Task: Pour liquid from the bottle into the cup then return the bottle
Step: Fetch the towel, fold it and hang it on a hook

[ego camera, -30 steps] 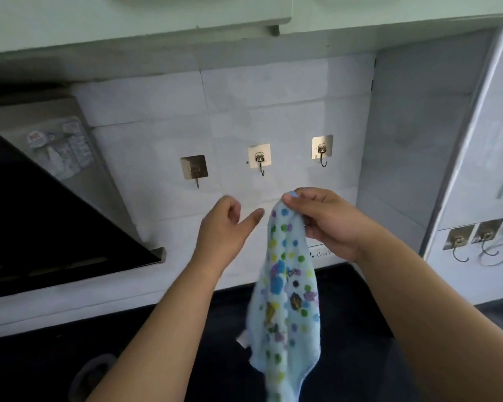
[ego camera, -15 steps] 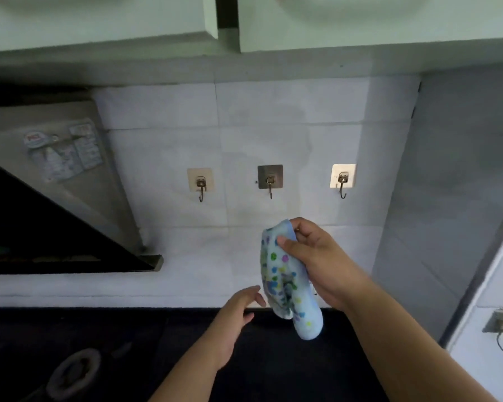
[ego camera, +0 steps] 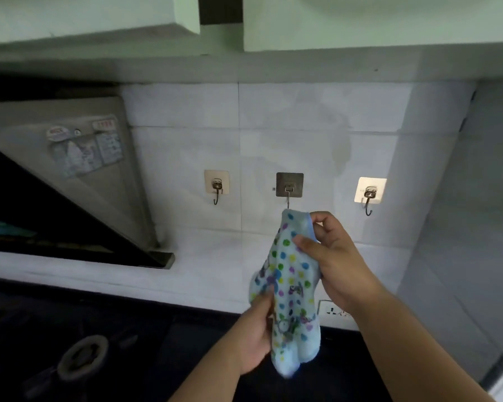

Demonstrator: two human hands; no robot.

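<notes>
No bottle or cup is in view. A light blue towel (ego camera: 291, 274) with coloured dots hangs in front of the tiled wall. Its top edge sits right under the middle wall hook (ego camera: 289, 189). My right hand (ego camera: 334, 256) pinches the towel's upper part between thumb and fingers. My left hand (ego camera: 254, 338) is lower, with its fingers on the towel's left side; whether it grips the cloth is unclear.
Two more hooks (ego camera: 216, 187) (ego camera: 369, 192) flank the middle one. A range hood (ego camera: 70, 181) slopes at the left over a dark stove top with a burner (ego camera: 83, 356). A wall socket (ego camera: 333, 310) sits behind the towel. Cabinets (ego camera: 360, 21) hang overhead.
My right hand has raised the towel to just under the middle hook. My left hand dropped away, then came back up to the towel's lower left side.
</notes>
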